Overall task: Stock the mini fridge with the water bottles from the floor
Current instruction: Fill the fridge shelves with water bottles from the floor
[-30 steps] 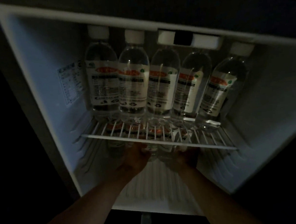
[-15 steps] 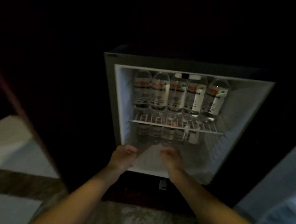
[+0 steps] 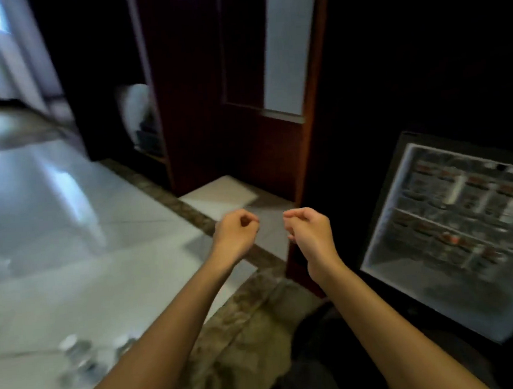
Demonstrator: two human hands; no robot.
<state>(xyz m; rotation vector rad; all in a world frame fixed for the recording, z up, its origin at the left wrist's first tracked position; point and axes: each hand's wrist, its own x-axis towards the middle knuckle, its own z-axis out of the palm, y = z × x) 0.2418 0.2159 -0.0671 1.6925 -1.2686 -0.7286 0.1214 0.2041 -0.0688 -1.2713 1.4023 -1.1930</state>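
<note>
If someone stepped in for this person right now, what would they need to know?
Left hand: fingers loosely curled, holding nothing.
Right hand: the same.
Mini fridge: open, at the right.
Done: stocked bottles sit on two levels inside, too blurred to count.
Left: floor bottles at lower left need carrying in.

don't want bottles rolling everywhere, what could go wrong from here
1. The bottles sit close together on the glossy floor; a hasty grip by the left hand could topple one into the others.
2. The fridge looks packed on both levels, though blurred; pushing more in may knock one out.
3. It stands open while that hand and the right hand hold nothing, so cold escapes.
</note>
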